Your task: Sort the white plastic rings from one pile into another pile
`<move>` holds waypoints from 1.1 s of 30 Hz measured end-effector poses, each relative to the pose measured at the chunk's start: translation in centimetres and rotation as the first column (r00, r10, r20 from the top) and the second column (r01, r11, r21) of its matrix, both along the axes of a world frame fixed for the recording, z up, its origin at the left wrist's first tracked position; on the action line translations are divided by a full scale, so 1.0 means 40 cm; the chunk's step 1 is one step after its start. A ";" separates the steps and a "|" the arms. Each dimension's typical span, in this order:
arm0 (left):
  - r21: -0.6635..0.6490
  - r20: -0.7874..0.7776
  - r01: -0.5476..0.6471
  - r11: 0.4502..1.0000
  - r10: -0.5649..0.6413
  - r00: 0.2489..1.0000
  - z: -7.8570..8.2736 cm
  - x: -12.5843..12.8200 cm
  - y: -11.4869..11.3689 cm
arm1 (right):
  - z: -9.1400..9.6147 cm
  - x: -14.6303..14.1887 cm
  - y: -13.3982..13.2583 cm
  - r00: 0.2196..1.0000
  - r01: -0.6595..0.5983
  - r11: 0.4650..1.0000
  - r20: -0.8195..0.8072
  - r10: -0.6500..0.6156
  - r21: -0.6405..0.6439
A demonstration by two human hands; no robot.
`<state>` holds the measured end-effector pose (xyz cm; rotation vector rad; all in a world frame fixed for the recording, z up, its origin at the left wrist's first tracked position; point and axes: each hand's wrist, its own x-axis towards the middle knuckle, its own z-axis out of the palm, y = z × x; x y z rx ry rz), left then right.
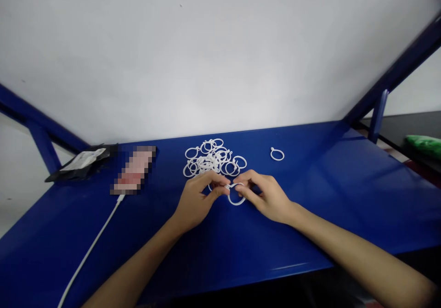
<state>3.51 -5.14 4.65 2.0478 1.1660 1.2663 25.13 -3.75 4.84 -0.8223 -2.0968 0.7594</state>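
Between my two hands is a white plastic ring (237,203) with a small clasp at its top, like a curtain ring. My left hand (199,198) pinches the clasp end between thumb and forefinger. On the other side, my right hand (267,195) is closed on the ring's right edge, fingertips partly covering it. Just beyond my fingers lies a loose pile of similar white rings (208,161), several overlapping. Part of another ring shows behind my left fingertips. One single ring (277,154) rests apart from the pile, to the right.
The blue shelf (206,262) has a front edge below my wrists. To the left lie a pixelated phone-like object (134,168) with a white cable (91,248) and a black package (84,161). Blue frame bars (379,110) flank the shelf, with a white wall (220,60) behind.
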 end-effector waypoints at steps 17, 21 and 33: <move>0.166 -0.175 -0.031 0.986 0.060 0.983 -0.042 -0.001 0.018 | -0.013 0.009 0.012 0.967 -0.227 0.967 0.142 0.210 0.118; 0.273 -0.287 -0.074 0.959 0.155 0.945 -0.045 -0.014 0.041 | -0.015 0.022 0.066 0.984 -0.056 0.985 0.177 0.027 0.162; 0.222 -0.401 -0.022 0.975 0.112 0.909 -0.037 -0.007 0.028 | -0.037 0.166 0.202 0.752 0.443 0.758 0.262 -0.605 0.479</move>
